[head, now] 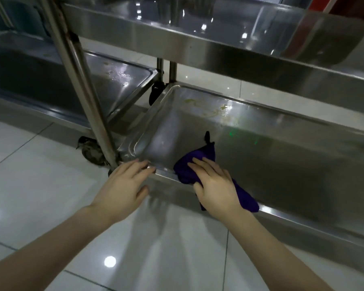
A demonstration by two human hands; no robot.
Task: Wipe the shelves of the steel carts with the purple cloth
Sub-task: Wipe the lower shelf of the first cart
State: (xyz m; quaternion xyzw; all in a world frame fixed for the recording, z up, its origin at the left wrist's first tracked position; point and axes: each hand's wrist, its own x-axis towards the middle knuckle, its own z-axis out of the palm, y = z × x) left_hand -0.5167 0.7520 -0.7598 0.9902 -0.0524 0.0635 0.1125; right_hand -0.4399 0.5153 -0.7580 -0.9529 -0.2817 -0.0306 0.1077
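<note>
The bottom shelf (pixel 271 156) of the near steel cart is a shallow steel tray with raised edges. Yellowish smears (pixel 214 110) mark its far side. My right hand (pixel 215 185) presses the purple cloth (pixel 200 159) onto the shelf's near left corner, and part of the cloth hangs over the front rim. My left hand (pixel 124 183) rests with spread fingers on the shelf's front left corner, beside the cart's upright post (pixel 80 80). It holds nothing.
The cart's upper shelf (pixel 198 45) overhangs the bottom one. A second steel cart (pixel 118 80) with a stained low shelf stands to the left. Caster wheels (pixel 90 152) sit at the corners. White glossy floor tiles (pixel 51 185) lie in front.
</note>
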